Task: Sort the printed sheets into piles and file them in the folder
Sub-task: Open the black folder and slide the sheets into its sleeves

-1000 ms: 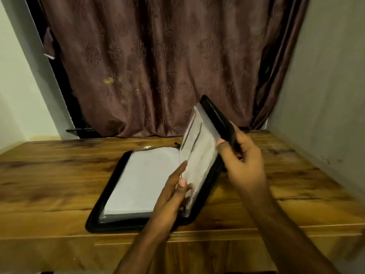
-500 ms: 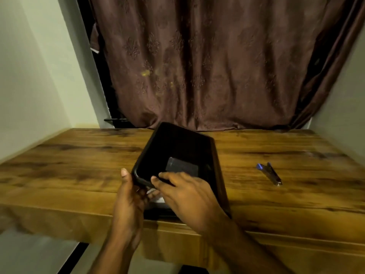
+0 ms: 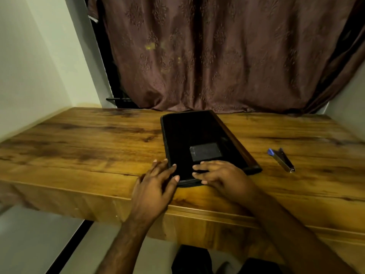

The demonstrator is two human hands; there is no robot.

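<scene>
On the desk (image 3: 79, 147) the black folder (image 3: 197, 135) now lies shut and flat, where 1 second ago it stood open with white sheets showing between its covers, and half a second ago its cover was tilted up off the wood. Both hands have come down to its near end. The left hand (image 3: 156, 186) rests at the folder's near left corner, fingers straight and spread, their tips touching the edge; its grip is loose, around nothing. The right hand (image 3: 221, 175) lies flat on the cover near the front edge, fingers extended and pressing down, holding nothing.

The folder is a long rectangle with rounded corners, a smooth dark cover with a dull sheen, a stitched rim and 1 grey rectangular patch (image 3: 205, 152) set near the hands. No sheets show outside it. The desk is glossy brown wood with dark grain streaks and a thick front edge.

Well to the right of the folder lies a small metal stapler (image 3: 282, 160) with a blue end. Behind the desk hangs a brown patterned curtain (image 3: 217, 56), between pale walls (image 3: 29, 66).
</scene>
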